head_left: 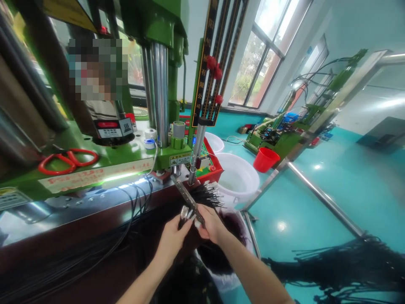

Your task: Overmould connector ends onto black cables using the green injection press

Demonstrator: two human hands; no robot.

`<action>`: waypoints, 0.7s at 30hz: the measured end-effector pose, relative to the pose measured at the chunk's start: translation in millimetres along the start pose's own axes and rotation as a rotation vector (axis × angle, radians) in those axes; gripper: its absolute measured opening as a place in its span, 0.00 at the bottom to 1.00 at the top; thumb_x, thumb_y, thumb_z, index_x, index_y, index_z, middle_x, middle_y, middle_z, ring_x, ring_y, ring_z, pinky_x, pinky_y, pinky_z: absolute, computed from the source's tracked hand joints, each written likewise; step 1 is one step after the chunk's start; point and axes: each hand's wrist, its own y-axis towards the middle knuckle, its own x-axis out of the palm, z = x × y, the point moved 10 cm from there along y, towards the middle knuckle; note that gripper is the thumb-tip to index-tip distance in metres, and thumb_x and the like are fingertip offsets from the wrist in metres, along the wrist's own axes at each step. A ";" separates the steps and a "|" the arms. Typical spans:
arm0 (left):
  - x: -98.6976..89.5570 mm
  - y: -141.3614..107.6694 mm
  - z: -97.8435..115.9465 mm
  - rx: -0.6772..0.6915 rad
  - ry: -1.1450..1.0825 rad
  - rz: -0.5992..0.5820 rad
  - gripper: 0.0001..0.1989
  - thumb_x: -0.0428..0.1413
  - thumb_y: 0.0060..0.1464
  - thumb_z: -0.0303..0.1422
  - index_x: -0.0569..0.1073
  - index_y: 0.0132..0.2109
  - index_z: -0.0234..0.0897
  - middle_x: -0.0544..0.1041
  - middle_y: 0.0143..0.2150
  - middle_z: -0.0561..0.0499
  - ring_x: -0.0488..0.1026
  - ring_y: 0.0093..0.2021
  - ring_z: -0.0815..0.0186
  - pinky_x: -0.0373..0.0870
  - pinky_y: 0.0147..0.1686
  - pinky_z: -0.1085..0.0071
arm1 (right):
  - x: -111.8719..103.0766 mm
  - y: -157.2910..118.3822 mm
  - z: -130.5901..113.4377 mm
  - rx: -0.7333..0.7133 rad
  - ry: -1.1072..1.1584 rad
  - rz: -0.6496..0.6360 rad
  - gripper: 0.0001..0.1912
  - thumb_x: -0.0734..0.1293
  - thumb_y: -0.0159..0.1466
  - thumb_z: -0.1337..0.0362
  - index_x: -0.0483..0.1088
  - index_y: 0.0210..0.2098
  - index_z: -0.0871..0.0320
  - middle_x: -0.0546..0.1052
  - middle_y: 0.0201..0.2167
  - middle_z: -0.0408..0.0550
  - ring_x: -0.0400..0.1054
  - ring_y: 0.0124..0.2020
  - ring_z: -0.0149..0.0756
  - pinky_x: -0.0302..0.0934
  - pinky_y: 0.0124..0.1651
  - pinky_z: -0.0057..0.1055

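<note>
A long dark metal bar with small marks or holes along its face slants up and left toward the foot of the green press. Closed around its near end is my right hand. My left hand is closed beside it, with the thumb at the bar's edge. Shiny silver pieces show at the left fingertips; their kind is not clear. Just behind the hands lies a bundle of black cables with silver tips. More black cables hang from the press's lower front.
The green press fills the left, with red-handled scissors on its ledge. A red control box, a white tub and a red bucket stand beyond. A metal frame with hanging black cables is at right.
</note>
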 end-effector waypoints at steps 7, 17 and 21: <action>-2.4 -0.8 -0.3 -0.006 0.040 -0.011 0.19 0.57 0.38 0.45 0.72 0.31 0.32 0.63 0.13 0.58 0.57 0.14 0.73 0.53 0.13 0.77 | 2.1 -1.1 -2.7 -0.049 -0.033 -0.034 0.20 0.58 0.60 0.53 0.66 0.44 0.61 0.60 0.12 0.33 0.43 0.05 0.18 0.38 0.06 0.17; -0.3 -2.9 -11.8 -0.091 0.027 -0.066 0.17 0.56 0.40 0.45 0.69 0.30 0.34 0.57 0.12 0.61 0.50 0.10 0.77 0.44 0.10 0.78 | 2.7 -4.5 -8.5 -0.089 -0.294 0.014 0.21 0.58 0.61 0.53 0.66 0.46 0.61 0.60 0.13 0.33 0.48 0.07 0.17 0.41 0.07 0.16; -5.9 -4.5 -6.0 -0.071 0.016 -0.041 0.16 0.54 0.43 0.45 0.66 0.26 0.35 0.61 0.15 0.59 0.56 0.12 0.75 0.52 0.11 0.78 | 4.0 -3.9 -8.9 -0.109 -0.245 0.024 0.22 0.58 0.60 0.54 0.66 0.47 0.62 0.60 0.13 0.34 0.48 0.07 0.18 0.41 0.07 0.16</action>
